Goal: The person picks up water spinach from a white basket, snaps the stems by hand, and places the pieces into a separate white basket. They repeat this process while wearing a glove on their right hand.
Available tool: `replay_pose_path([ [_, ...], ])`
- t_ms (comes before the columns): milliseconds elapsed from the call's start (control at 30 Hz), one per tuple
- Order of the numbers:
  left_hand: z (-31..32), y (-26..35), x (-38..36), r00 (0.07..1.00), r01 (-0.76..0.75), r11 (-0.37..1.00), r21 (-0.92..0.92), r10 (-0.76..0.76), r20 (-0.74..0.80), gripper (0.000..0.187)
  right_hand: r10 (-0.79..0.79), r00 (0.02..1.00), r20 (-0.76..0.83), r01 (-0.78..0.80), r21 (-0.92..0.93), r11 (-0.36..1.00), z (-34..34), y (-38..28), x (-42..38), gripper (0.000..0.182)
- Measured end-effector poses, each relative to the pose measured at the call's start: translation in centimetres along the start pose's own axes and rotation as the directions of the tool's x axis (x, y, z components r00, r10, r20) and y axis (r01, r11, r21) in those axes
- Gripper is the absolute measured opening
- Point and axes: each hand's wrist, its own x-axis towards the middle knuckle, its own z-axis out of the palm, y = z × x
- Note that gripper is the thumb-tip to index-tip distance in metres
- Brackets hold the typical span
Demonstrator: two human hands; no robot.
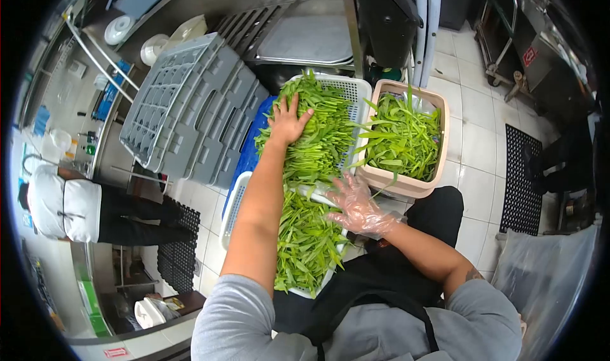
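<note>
My left hand [289,123], bare, lies palm down with spread fingers on a heap of long-stemmed leafy greens [318,148]. These greens fill a white perforated basket [366,97], their cut stems pointing to the right. My right hand [361,207] wears a clear plastic glove. Its fingers are apart over the right side of the nearer basket, holding nothing visible. Loose green leaves [305,240] fill that nearer white basket [230,215]. To the right, a beige tub [443,132] holds more leafy greens [403,135].
Stacked grey dish racks [190,113] stand at the left, beside a blue surface [253,139]. A metal tray [308,34] sits beyond the baskets. At far left, another person [70,202] stands at a counter. A black mat [521,177] lies on the tiled floor at right.
</note>
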Motion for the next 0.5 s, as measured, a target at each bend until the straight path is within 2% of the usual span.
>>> replay_pose_path([
  [133, -4.5, -3.0, -3.3, 0.973, -0.072, 0.977, -0.202, 0.025, -0.228, 0.089, -0.022, 1.000, 0.003, 0.022, -0.015, 1.000, -1.7, -2.2, -2.5, 0.067],
  [167, -5.2, -4.3, -4.8, 0.940, -0.145, 0.964, -0.222, 0.064, -0.336, 0.087, -0.040, 0.999, -0.004, 0.040, -0.027, 0.999, -1.8, -2.6, -3.2, 0.067],
  [200, -6.0, -5.5, -7.2, 0.911, -0.170, 0.955, -0.242, 0.058, -0.409, 0.087, -0.062, 0.998, -0.003, 0.062, -0.032, 0.998, -1.5, -3.2, -3.9, 0.067],
  [333, -8.1, -10.5, -21.8, 0.872, -0.164, 0.918, -0.362, -0.037, -0.489, 0.080, -0.087, 0.996, -0.029, 0.088, 0.063, 0.994, -1.5, -5.3, -5.9, 0.066],
  [367, -8.0, -11.8, -25.7, 0.854, -0.180, 0.908, -0.379, -0.047, -0.518, 0.079, -0.088, 0.994, -0.062, 0.093, 0.074, 0.993, -1.5, -5.9, -6.1, 0.058],
  [467, -4.7, -14.3, -38.8, 0.820, 0.012, 0.882, -0.470, -0.278, -0.501, 0.072, -0.148, 0.977, -0.154, 0.174, 0.170, 0.970, -0.1, -5.3, -4.4, 0.051],
  [500, -3.1, -14.5, -42.6, 0.799, 0.050, 0.866, -0.497, -0.334, -0.501, 0.070, -0.284, 0.937, -0.203, 0.302, 0.063, 0.951, -0.8, -6.4, -2.4, 0.041],
])
